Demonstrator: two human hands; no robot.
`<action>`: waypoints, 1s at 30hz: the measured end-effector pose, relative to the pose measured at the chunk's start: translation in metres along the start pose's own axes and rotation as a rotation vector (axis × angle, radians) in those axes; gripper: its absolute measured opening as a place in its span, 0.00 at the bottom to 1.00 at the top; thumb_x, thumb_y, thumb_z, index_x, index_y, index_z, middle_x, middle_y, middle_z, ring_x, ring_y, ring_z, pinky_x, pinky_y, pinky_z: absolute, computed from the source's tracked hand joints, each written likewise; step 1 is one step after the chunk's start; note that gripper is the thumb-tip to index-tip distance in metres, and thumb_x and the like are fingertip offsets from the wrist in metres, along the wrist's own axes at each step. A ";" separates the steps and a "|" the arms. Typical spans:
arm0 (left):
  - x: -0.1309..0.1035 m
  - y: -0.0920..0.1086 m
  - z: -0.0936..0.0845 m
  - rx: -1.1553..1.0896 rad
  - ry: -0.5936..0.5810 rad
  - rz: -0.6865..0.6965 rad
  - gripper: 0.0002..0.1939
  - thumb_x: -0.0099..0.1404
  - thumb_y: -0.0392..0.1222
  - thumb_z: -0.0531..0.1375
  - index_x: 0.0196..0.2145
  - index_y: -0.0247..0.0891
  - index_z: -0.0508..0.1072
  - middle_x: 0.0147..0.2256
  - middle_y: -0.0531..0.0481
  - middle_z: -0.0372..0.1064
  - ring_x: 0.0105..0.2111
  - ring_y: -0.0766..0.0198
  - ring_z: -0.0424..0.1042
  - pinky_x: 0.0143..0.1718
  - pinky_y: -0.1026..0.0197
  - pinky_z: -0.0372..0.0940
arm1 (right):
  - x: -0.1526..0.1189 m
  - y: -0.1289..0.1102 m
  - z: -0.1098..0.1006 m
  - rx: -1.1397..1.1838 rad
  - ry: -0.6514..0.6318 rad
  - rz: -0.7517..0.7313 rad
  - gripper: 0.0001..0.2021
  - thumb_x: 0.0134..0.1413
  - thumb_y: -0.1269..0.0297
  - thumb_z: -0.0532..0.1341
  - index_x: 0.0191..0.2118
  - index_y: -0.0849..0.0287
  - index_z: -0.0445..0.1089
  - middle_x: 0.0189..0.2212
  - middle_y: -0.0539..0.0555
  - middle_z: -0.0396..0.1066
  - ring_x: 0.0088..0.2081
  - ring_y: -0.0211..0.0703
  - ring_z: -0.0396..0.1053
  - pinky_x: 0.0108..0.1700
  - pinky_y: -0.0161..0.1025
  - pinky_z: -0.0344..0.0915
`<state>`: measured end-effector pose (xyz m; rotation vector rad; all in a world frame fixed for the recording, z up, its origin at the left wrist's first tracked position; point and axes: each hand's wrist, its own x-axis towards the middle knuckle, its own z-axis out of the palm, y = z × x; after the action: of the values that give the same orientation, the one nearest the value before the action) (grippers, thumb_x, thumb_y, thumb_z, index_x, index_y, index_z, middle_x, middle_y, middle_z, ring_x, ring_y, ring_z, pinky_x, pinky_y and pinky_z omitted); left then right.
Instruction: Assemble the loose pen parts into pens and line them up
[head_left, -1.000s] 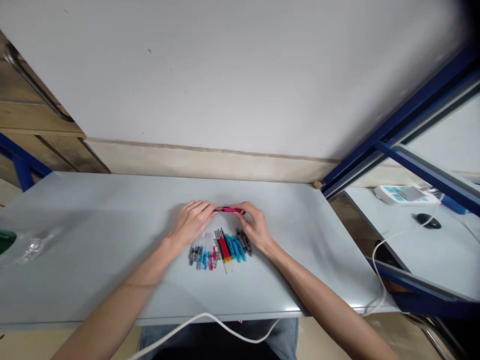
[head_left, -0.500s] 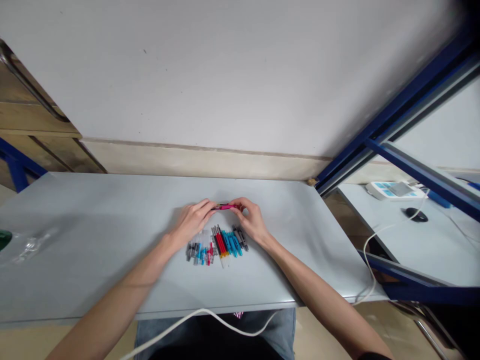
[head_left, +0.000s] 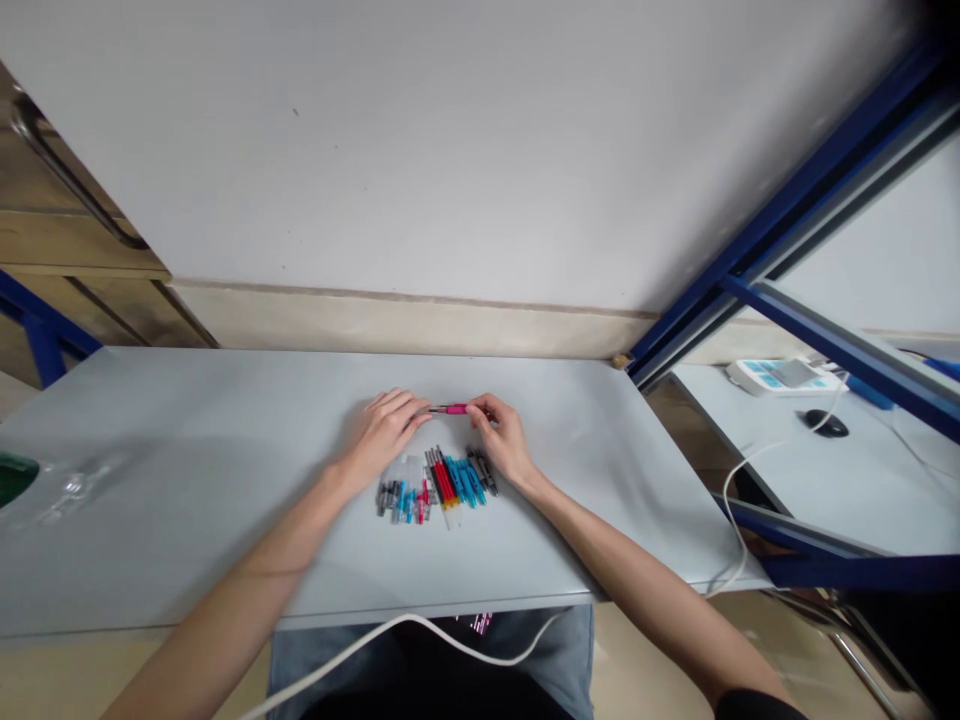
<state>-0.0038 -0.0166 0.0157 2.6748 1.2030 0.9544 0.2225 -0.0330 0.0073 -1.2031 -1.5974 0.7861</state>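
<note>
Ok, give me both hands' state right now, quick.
Left hand: closed, fingertips at the thin end of the pink pen.
Right hand: closed, holding the pink pen's other end.

From mid-view, the first pen barrel [head_left: 454,409] towards six o'clock is magenta; beyond it lie red refills [head_left: 444,480] with amber ends, turquoise barrels [head_left: 466,482] and dark grey barrels [head_left: 487,473]. The tabletop [head_left: 225,440] is plain pale grey, the metal frame [head_left: 795,205] at two o'clock deep blue, the mouse [head_left: 826,424] at three black.
</note>
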 end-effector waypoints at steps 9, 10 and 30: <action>0.000 -0.005 0.007 -0.053 -0.017 -0.007 0.13 0.74 0.47 0.55 0.43 0.38 0.77 0.37 0.47 0.76 0.39 0.58 0.67 0.43 0.56 0.61 | 0.005 0.005 -0.006 -0.104 -0.022 0.061 0.24 0.66 0.48 0.54 0.23 0.58 0.64 0.18 0.45 0.53 0.24 0.37 0.52 0.28 0.36 0.50; 0.000 -0.005 0.007 -0.059 -0.028 -0.015 0.14 0.75 0.47 0.54 0.44 0.38 0.77 0.37 0.47 0.75 0.39 0.58 0.67 0.43 0.56 0.61 | 0.005 0.005 -0.006 -0.097 -0.013 0.051 0.22 0.66 0.49 0.55 0.25 0.59 0.66 0.20 0.46 0.56 0.25 0.38 0.54 0.29 0.36 0.52; -0.002 -0.018 0.006 0.046 -0.094 -0.045 0.13 0.74 0.45 0.55 0.48 0.41 0.77 0.40 0.47 0.73 0.44 0.56 0.66 0.44 0.54 0.60 | 0.015 0.020 -0.014 -0.315 -0.049 -0.075 0.08 0.60 0.61 0.63 0.34 0.58 0.76 0.34 0.54 0.68 0.39 0.47 0.64 0.45 0.42 0.61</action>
<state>-0.0132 -0.0040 0.0041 2.6812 1.2749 0.7945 0.2415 -0.0138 -0.0008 -1.3434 -1.8444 0.5318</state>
